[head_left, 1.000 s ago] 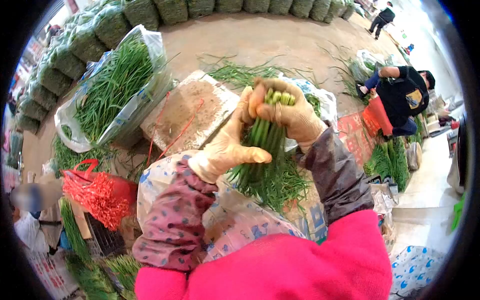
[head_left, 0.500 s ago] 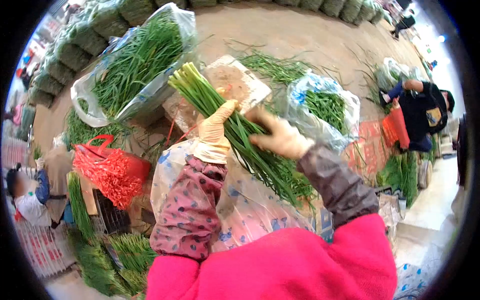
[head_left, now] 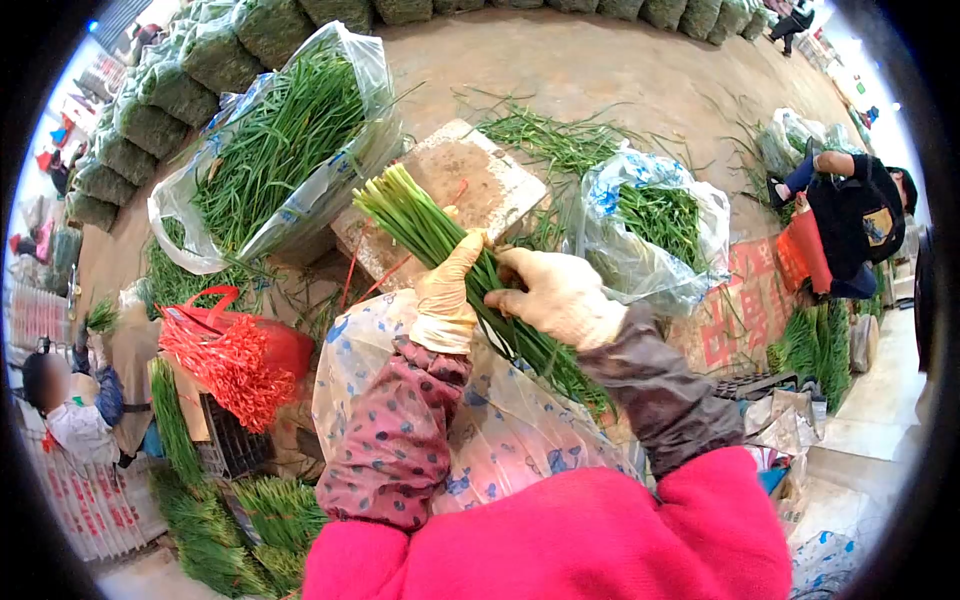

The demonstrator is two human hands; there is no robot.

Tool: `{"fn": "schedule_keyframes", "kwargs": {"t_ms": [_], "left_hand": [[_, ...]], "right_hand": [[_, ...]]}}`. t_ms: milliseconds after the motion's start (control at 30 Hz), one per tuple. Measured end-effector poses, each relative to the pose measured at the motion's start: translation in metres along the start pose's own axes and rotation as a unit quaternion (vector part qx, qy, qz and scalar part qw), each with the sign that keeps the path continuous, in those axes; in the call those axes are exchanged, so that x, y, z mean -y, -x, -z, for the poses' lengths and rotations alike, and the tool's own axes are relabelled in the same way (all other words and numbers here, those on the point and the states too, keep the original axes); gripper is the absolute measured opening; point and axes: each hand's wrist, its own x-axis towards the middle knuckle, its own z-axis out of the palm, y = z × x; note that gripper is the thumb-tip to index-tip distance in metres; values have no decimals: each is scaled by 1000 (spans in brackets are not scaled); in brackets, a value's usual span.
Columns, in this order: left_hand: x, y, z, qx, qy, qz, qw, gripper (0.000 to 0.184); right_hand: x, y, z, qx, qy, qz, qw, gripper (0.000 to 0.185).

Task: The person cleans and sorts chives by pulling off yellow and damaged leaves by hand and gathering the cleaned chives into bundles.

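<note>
A bunch of garlic chives (head_left: 408, 212) lies slantwise in front of me, pale cut ends up and left, green leaves down and right. My left hand (head_left: 452, 292), in a cream glove, is wrapped round the middle of it. Just to the right, my gloved right hand (head_left: 562, 300) has its fingers closed on the leaves below the left hand. The lower leaves rest over the clear, blue-patterned plastic sheet (head_left: 510, 425) on my lap. Behind the bunch stands a dirty white block (head_left: 505, 190), with a bit of red tie on it.
A large plastic bag (head_left: 375, 110) of loose chives stands back left, a smaller bag (head_left: 705, 250) at right. A red bag (head_left: 285, 350) with red ties (head_left: 225, 355) sits left. Tied bunches (head_left: 280, 515) lie lower left. Co-workers sit left (head_left: 85, 425) and right (head_left: 850, 215).
My right hand, blurred and loosely curled before, has come in closer to my left hand and closed on the leaves. The left hand keeps its hold. The view has shifted slightly.
</note>
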Motion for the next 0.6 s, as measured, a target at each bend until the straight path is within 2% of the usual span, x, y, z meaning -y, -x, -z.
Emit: {"fn": "schedule_keyframes", "kwargs": {"t_ms": [33,100,133,167,233,267,333,400,500,600], "left_hand": [[-1,1,0,-7,-27,-11,1000,49],[-10,-1,8,21,-18,-32,999,49],[-13,-5,12,-8,-19,-24,1000,47],[-19,-6,17,22,-11,-13,1000,48],[-25,-16,29,-9,-26,-9,1000,47],[-29,-22,36,-7,11,2,1000,47],[-40,-29,44,-2,104,23,994,50],[-47,-38,65,76,131,8,988,49],[-53,-38,94,190,160,-23,968,53],[-54,-34,111,255,193,-35,947,55]], "right_hand": [[-6,-4,-12,-22,-19,18,999,31],[-24,-6,-26,-27,-193,66,979,27],[-30,-8,-29,-20,-220,63,973,24],[-37,-9,-26,-3,-207,72,976,23],[-44,-4,-11,24,-54,85,995,24],[-51,0,-5,33,28,92,995,26],[-84,14,-1,145,128,72,978,25],[-122,40,-4,319,208,-13,925,26],[-172,83,-8,421,290,-125,851,44],[-177,85,23,254,218,-170,927,26]]}}
